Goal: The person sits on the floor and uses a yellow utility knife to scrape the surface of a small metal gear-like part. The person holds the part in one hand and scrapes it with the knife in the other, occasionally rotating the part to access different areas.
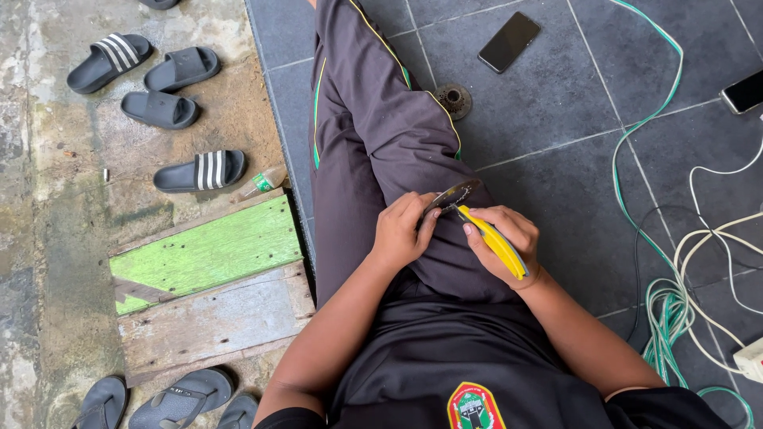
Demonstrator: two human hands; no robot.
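I sit on a dark tiled floor with my legs in dark trousers stretched ahead. My right hand [503, 246] grips the yellow handles of a pair of pliers [477, 218], whose dark metal jaws point up and left over my thigh. My left hand [403, 229] is curled beside the jaws, fingertips pinching at the tool's head. Whatever small thing sits between the jaws and my fingers is too small to make out.
A black phone [509, 41] and a round metal floor drain [453, 98] lie ahead on the tiles. Green cable [636, 127] and white cable [707, 238] coil at the right, with a white power strip [751, 359]. Several sandals [183, 68] and green wooden boards [211, 246] lie left.
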